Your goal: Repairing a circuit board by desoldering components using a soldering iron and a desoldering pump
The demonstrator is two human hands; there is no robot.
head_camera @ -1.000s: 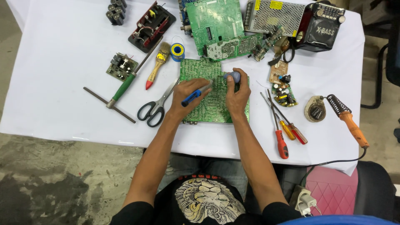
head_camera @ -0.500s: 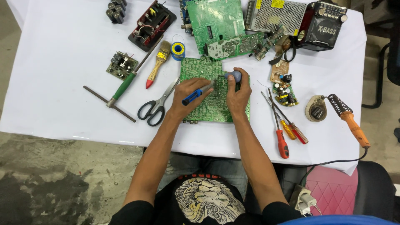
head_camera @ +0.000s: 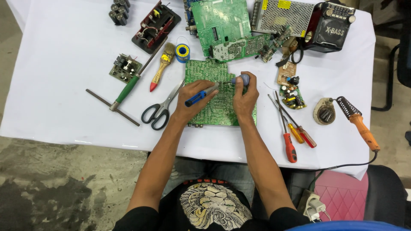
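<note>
A green circuit board [head_camera: 204, 70] lies flat on the white table [head_camera: 64, 72] in front of me. My left hand [head_camera: 192, 105] rests on the board and grips a blue-handled tool [head_camera: 201, 94] that points right across it. My right hand [head_camera: 245, 96] rests on the board's right side and holds a small grey-blue handled tool [head_camera: 241, 79], tip pointing left. The two tool tips nearly meet over the upper middle of the board.
Black-handled scissors [head_camera: 160, 109], a brush with a red handle [head_camera: 160, 68], a solder spool [head_camera: 183, 51] and a green T-handle tool [head_camera: 124, 92] lie left. Screwdrivers [head_camera: 293, 132], small boards [head_camera: 291, 92] and a soldering iron on its stand [head_camera: 357, 122] lie right. More boards and a black radio [head_camera: 332, 25] sit at the back.
Both hands stay on the green board with only slight shifts of the tool tips. Nothing else on the table has moved.
</note>
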